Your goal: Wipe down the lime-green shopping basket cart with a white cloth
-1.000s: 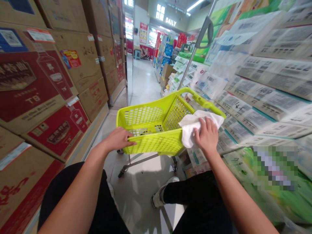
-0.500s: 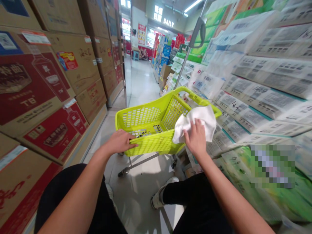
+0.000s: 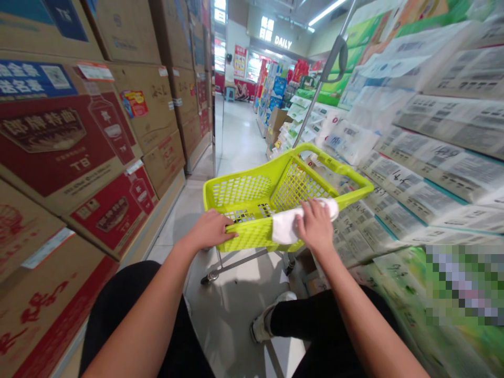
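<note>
A yellow-green plastic shopping cart [image 3: 249, 237] with a perforated basket stands on wheels in front of my knees. My left hand [image 3: 212, 229] is closed over the near rim at the cart's left corner, thumb outside. Farther right along the same side, my right hand [image 3: 317, 226] presses a white cloth [image 3: 284, 227] over the rim, fingers bent on top of it. The cloth hangs down the outer wall and is bunched near the fingertips. Inside, the basket's slotted floor shows. What my right palm covers is hidden.
Stacked cartons [image 3: 112, 220] line the left side. Wrapped tissue packs [image 3: 429, 157] are piled close on the right. A grey pole with a loop handle [image 3: 336, 60] leans up behind the cart. The tiled aisle [image 3: 242, 128] runs back to a blue stool [image 3: 230, 93] and a person.
My right hand has turned the spread cloth down, so it now folds closely over the rim. The left hand keeps its grip. The whole view has shifted slightly, moving things rightward.
</note>
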Demonstrator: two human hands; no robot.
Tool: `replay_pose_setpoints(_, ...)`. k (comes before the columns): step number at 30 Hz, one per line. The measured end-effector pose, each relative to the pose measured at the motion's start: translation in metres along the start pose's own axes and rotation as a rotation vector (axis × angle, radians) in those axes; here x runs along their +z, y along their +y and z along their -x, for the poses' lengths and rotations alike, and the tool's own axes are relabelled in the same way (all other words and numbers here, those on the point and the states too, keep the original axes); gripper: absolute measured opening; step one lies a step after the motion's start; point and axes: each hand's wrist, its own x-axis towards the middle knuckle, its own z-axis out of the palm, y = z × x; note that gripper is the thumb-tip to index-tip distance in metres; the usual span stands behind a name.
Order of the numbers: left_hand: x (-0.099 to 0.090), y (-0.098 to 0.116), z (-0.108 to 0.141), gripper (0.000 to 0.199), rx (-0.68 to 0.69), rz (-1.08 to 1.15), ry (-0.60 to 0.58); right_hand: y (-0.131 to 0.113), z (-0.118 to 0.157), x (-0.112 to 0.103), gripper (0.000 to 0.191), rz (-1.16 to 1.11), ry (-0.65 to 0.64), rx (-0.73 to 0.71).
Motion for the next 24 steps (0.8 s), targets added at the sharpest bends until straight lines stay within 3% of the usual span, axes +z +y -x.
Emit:
replay_pose_setpoints(2, 0.000, 0.000, 0.000, 0.039, 0.006, -0.004, 0.002, 0.034, -0.007, -0.007, 0.050, 0.094, 0.059, 0.090)
replay_pose_setpoints(4, 0.001, 0.004, -0.001, 0.039, 0.012, -0.011, 0.002, 0.040, -0.007, -0.008, 0.049, 0.102, 0.085, 0.125)
replay_pose_setpoints(6, 0.003, 0.011, -0.002, 0.040, 0.008, -0.013, -0.007, 0.015, 0.002, -0.004, 0.047, 0.026, 0.081, 0.100)
replay_pose_setpoints(10, 0.009, 0.024, -0.007, 0.035, 0.013, -0.020, 0.006, -0.068, 0.028, 0.008, 0.052, -0.240, -0.021, -0.068)
replay_pose_setpoints(12, 0.010, 0.026, -0.008, 0.030, 0.025, -0.028, 0.013, -0.085, 0.032, 0.009, 0.054, -0.299, -0.076, -0.138)
replay_pose_setpoints(14, 0.011, 0.025, -0.007, 0.033, 0.030, -0.029, 0.005, -0.070, 0.028, 0.005, 0.050, -0.244, -0.101, -0.127)
replay_pose_setpoints(18, 0.011, 0.021, -0.007, 0.045, 0.032, -0.031, -0.015, 0.013, 0.005, -0.006, 0.050, 0.054, 0.027, 0.104)
replay_pose_setpoints(20, 0.011, 0.021, -0.009, 0.045, 0.028, -0.027, -0.023, 0.039, 0.000, -0.007, 0.050, 0.127, 0.058, 0.153)
replay_pose_setpoints(22, 0.011, 0.023, -0.011, 0.043, 0.021, -0.020, -0.028, 0.038, 0.003, -0.006, 0.052, 0.127, 0.059, 0.155)
replay_pose_setpoints(24, 0.011, 0.024, -0.012, 0.042, 0.016, -0.015, -0.027, 0.018, 0.014, -0.006, 0.057, 0.086, 0.051, 0.132)
